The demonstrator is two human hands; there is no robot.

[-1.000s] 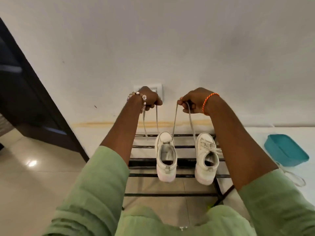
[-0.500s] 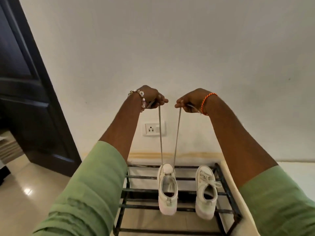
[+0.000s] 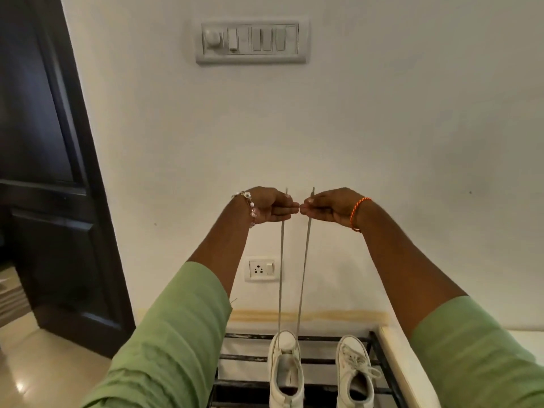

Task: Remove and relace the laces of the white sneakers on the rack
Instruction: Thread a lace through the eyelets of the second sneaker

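- White lace (image 3: 281, 275) runs in two taut strands straight up from the left sneaker (image 3: 285, 375) to both raised hands.
- Left hand (image 3: 266, 205): fingers curled round the left strand, its tip poking out just above the grip.
- Right hand (image 3: 329, 205): fingers curled round the right strand, tip likewise sticking up above the grip.
- Fingertips of the two hands nearly meet; touching or apart, cannot tell.
- Below the grips the strands hang close together and enter the sneaker at its toe end; remaining eyelets look unlaced.
- Right sneaker (image 3: 354, 372), below the right hand and beside the other, is fully laced with a bow.
- Both sneakers sit toe-to-wall on the black rack (image 3: 323, 338), well below the grips.
- Socket (image 3: 260, 269) on the wall just left of the strands; switch panel (image 3: 251, 39) well above the hands; dark door (image 3: 44, 172) far left.
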